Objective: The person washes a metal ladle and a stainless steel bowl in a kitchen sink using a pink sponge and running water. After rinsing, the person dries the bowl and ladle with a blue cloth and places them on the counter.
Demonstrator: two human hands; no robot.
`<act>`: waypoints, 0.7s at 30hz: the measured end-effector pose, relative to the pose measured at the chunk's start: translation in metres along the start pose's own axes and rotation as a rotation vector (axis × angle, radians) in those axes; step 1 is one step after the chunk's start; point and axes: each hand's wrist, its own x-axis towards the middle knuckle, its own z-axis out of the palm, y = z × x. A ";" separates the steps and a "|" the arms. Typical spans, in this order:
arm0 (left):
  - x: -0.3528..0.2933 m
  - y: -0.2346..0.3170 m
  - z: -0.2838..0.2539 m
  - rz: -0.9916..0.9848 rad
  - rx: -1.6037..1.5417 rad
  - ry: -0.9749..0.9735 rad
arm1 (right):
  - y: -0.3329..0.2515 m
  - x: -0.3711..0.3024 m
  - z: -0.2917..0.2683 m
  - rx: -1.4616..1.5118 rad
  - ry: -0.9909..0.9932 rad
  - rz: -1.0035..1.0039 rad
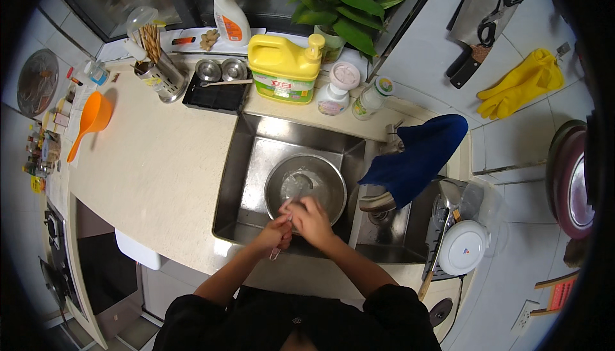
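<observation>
A round metal bowl [328, 173] with cloudy water stands in the left basin of the steel sink [251, 158]. Over its near edge, my left hand [273, 234] is closed around a slim utensil with a pinkish see-through handle [275, 253], whose end sticks out below the fist. My right hand [312, 221] is closed with curled fingers at the utensil's upper part, touching the left hand. The utensil's kind cannot be made out, as the fingers cover most of it. Something pale and blurred shows in the bowl beyond my fingers.
A blue cloth [419, 158] drapes over the faucet on the right. Behind the sink stand a yellow jug [282, 69], a foam pump bottle [334, 94] and a black tray [214, 98]. An orange ladle [95, 115] lies on the left counter. A white plate [462, 248] leans at the right.
</observation>
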 end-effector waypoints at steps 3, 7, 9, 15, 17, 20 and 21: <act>-0.018 0.003 0.006 0.001 0.014 -0.100 | 0.037 0.025 0.004 -0.081 0.231 0.078; -0.025 0.006 -0.001 0.093 0.237 -0.192 | 0.055 0.045 -0.016 0.154 0.150 0.230; -0.026 0.012 -0.005 0.126 0.330 -0.128 | 0.041 0.051 -0.024 0.209 0.128 0.129; -0.026 0.000 -0.017 0.407 0.698 -0.099 | 0.033 0.061 -0.027 0.162 0.012 0.039; -0.030 0.002 -0.015 0.483 0.786 -0.099 | 0.044 0.068 -0.030 0.545 -0.083 0.384; -0.034 0.016 -0.001 0.457 0.612 -0.061 | 0.027 0.065 -0.031 1.287 -0.008 0.923; -0.033 0.024 0.008 0.446 0.491 -0.053 | 0.020 0.051 -0.012 1.175 0.007 0.857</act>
